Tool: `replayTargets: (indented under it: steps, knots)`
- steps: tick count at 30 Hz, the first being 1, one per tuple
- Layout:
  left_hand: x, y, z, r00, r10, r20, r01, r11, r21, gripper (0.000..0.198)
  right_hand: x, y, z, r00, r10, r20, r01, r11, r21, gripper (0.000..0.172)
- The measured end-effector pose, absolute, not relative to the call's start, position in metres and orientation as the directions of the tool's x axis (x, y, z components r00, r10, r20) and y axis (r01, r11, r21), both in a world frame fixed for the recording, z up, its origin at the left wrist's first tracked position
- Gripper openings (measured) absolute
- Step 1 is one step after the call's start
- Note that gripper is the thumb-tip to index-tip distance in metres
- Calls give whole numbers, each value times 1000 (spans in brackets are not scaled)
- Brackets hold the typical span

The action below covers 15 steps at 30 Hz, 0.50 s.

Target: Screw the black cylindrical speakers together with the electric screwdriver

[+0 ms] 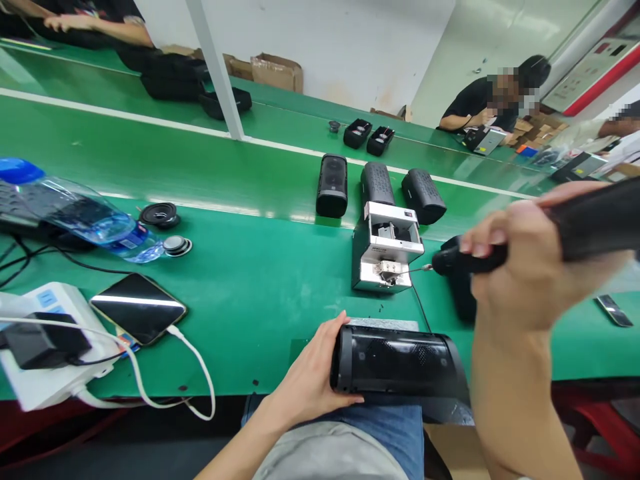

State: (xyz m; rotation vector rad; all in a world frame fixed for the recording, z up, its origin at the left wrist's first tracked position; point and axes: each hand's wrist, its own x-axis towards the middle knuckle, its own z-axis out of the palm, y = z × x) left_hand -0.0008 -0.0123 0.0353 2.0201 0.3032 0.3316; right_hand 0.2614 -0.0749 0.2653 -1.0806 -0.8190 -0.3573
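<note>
**Head view: left hand (315, 360) on the black speaker (400, 363), right hand (525, 260) out at the feeder (389, 250)**

Both hands are occupied. The left hand's fingers are clamped on the speaker's left end, thumb along the near edge, the others over the far one. The right hand's fingers are wrapped round a black screwdriver (595, 220); its thin bit (419, 269) points toward nine o'clock at the feeder's front. Whether it touches there is too small to tell.

Take the speaker, lying lengthwise at the bench's near edge, as the clock's centre. The feeder is near twelve o'clock.

As for progress, I judge this piece to be partway: its shell and glossy panel look in place, but the bit is well apart from it, so the driver's work on it seems unfinished. Whether any screw is already in it, I cannot tell.

The left forearm comes in low from seven o'clock. The right one rises steeply from four, its hand raised at two.

Farther out, three more speakers (332, 185) sit beyond the feeder, between eleven and half past twelve. A dark phone (137, 308) lies between nine and ten, with a bottle (95, 217) at ten. A co-worker (500, 107) sits far off, between twelve and one.
</note>
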Motion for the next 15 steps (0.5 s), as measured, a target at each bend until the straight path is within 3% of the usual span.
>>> replayTargets:
  steps: [9,15]
  knots:
    - [0,-13,36,929,351,121,58,-460,886,161,262,-53,236,700,272,661,565,357,-744,18]
    - [1,-12,37,936,324,137,31,-462,886,163,252,-56,254,657,99,748,654,419,-630,14]
